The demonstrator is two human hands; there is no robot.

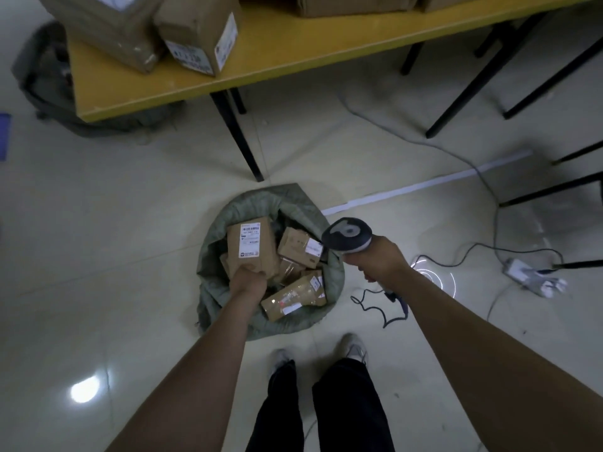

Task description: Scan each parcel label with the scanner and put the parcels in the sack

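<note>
A grey-green sack [212, 256] stands open on the floor in front of my feet, with several brown parcels inside. My left hand [248, 280] grips the near end of a cardboard parcel [249, 247] over the sack's mouth, its white label facing up. Beside it lie two more labelled parcels [298, 246] [293, 298]. My right hand [378, 259] holds the dark grey scanner [347, 234] by its handle, just right of the sack's rim, head pointing left. The scanner's black cable [385, 308] trails down to the floor.
A yellow table [293, 50] with black legs stands behind the sack, carrying several cardboard boxes [199, 34]. A second dark sack [42, 76] sits behind the table's left end. Cables and a white power strip [522, 270] lie on the tiled floor at right.
</note>
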